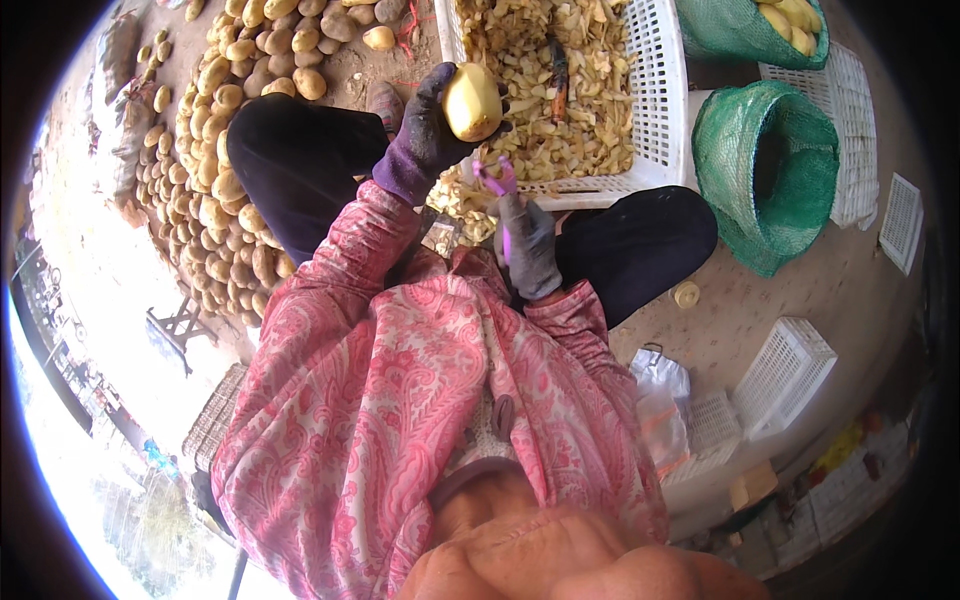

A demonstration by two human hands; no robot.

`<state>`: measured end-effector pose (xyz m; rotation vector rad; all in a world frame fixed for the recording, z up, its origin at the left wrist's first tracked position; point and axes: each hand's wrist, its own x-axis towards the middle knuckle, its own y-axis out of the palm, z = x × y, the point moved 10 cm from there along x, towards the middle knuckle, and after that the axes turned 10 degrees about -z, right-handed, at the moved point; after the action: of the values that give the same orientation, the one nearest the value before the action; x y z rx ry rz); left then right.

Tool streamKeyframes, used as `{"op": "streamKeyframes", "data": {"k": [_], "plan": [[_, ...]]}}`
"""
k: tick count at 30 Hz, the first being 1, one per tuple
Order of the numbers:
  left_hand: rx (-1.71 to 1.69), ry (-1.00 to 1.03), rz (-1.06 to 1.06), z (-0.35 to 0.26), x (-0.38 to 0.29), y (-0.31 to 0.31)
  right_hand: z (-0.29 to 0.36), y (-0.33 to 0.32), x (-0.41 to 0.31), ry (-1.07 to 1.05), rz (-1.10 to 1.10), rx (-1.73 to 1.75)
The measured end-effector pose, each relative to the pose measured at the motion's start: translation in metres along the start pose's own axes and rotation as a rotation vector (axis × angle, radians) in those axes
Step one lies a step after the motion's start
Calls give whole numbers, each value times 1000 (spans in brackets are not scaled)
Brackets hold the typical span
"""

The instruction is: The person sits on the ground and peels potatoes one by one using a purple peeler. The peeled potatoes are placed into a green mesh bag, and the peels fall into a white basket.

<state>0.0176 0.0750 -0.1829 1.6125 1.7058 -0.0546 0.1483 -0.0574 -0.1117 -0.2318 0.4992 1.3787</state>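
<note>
My left hand (427, 127), in a purple and dark work glove, is closed around a peeled potato (472, 103), whose pale yellow flesh faces up. Below and to the right of it, my right hand (530, 244), in a grey glove, grips a purple-handled peeler (497, 177). The peeler's head points up towards the potato, with a gap between them. In front of me stands a white plastic crate (660, 112) filled with potato peelings (525, 142). A knife (559, 82) with a dark and orange-brown surface lies on the peelings; its exact type is unclear.
Unpeeled potatoes (214, 187) are heaped at my left. At right stand an upright green mesh sack (806, 169) and another green sack (720, 34) holding peeled potatoes (787, 22). White crates (784, 375), a plastic bag (660, 375) and a round lid (685, 295) lie at lower right.
</note>
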Motion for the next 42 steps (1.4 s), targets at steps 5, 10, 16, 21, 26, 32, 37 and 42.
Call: {"op": "streamKeyframes", "data": {"k": [5, 10, 16, 21, 26, 32, 37, 42], "plan": [[226, -44, 78, -8, -35, 40, 19, -15, 47, 7, -106, 44], [-321, -183, -65, -35, -19, 45, -20, 12, -10, 96, 48, -18], [-24, -168, 116, -35, -39, 58, 30, -14, 35, 63, -87, 196], [489, 168, 60, -41, -56, 69, 17, -13, 35, 34, -111, 83], [37, -25, -105, -30, -38, 41, -24, 7, -14, 193, 14, 33], [442, 260, 67, -49, -41, 50, 14, -11, 25, 83, -99, 98], [614, 525, 31, -57, -44, 59, 0, -7, 18, 26, -77, -69], [463, 521, 121, -68, -44, 54, -38, -3, -9, -8, -25, -63]]}}
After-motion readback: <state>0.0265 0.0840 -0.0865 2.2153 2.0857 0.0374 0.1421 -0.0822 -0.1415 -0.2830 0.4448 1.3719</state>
